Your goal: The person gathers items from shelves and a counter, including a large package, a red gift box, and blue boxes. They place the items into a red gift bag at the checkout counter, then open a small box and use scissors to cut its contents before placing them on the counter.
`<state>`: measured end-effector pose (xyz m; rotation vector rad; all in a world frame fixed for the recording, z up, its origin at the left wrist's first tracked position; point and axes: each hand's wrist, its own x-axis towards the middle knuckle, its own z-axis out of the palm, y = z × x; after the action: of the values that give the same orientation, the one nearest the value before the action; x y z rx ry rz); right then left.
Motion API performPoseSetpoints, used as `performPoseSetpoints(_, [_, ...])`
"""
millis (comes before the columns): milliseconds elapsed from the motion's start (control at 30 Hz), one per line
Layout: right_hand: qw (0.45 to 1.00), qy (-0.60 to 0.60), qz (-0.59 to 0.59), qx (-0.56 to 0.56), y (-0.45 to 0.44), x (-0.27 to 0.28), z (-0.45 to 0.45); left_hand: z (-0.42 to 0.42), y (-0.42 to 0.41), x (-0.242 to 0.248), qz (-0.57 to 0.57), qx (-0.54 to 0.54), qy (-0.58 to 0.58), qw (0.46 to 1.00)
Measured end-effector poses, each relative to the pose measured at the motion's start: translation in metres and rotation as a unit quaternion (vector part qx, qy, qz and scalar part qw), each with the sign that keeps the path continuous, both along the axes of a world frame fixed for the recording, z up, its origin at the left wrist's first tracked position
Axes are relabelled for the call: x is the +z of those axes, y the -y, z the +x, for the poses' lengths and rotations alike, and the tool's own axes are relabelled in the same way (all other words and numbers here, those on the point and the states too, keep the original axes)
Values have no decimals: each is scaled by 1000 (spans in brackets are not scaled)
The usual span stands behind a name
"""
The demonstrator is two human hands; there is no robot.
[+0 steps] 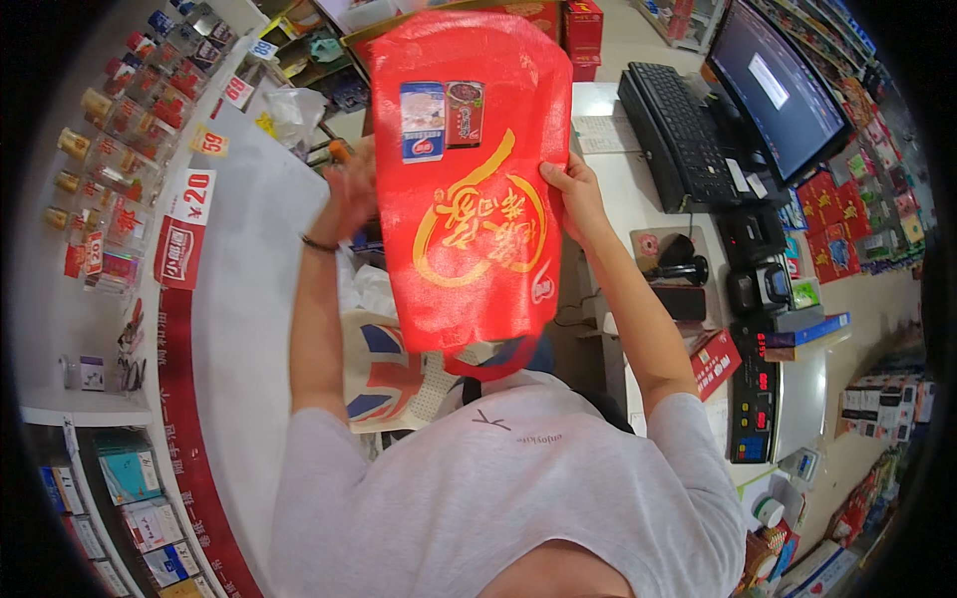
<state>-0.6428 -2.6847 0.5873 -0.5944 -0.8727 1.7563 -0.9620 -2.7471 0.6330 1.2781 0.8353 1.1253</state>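
Note:
A red non-woven carrier bag (pixel 478 224) with yellow printed characters and two product pictures is spread upright before me. Its print is upside down, and a red strap handle (pixel 497 366) loops towards my chest. My right hand (pixel 579 194) pinches the bag's right edge, thumb on the front and fingers behind. By the bag's left edge is my left hand (pixel 351 190), blurred and partly behind the red fabric, so its grip cannot be made out. An orange-handled item (pixel 340 151) shows just beyond that hand.
On the right counter stand a monitor (pixel 781 90), a keyboard (pixel 673 127), a handheld scanner (pixel 677 270) and a scale display (pixel 754 392). Bottles (pixel 119 157) line the left shelf beside a white counter (pixel 247 299). A chair cushion with a flag print (pixel 385 374) lies below the bag.

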Motion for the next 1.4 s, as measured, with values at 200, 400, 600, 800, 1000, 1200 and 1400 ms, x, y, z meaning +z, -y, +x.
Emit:
performPoseSetpoints(200, [992, 124, -16, -1, -48, -56, -30, 9, 5, -88, -152, 97, 99, 979])
performPoseSetpoints(400, [928, 318, 42, 192, -99, -57, -53, -26, -52, -151, -146, 255, 85, 952])
performPoseSetpoints(600, [977, 110, -35, 177, -218, -106, -121, -73, -139, -161, -109, 263, 109, 952])
performPoseSetpoints(800, [956, 0, -105, 274, -316, -154, -219, -186, -181, -255, -57, 219, 201, 953])
performPoseSetpoints(1000, [949, 164, -42, 267, -379, -154, -290, -187, -200, -186, -274, 150, 454, 835])
performPoseSetpoints(1200, [917, 160, 58, 360, -452, -153, -380, -207, -200, -188, -377, 154, 369, 835])
performPoseSetpoints(1400, [879, 86, -115, 455, -536, -138, -454, -241, -260, -231, -347, 359, 349, 793])
